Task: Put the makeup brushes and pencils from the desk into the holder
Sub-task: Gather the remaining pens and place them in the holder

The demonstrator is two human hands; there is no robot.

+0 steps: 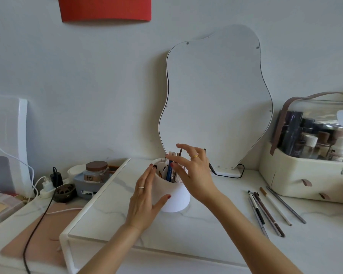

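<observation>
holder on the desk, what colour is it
Plain white, with no pattern. The head view shows the holder best, on its bare front side.

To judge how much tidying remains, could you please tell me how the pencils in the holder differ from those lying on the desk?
The stored pencils stand upright, bunched in the white holder, partly hidden by the right hand; the loose pencils lie flat, side by side, fully visible. The stored pencils sit before the mirror; the loose pencils lie further right, beside the cream organiser. Both are slim sticks.
</observation>
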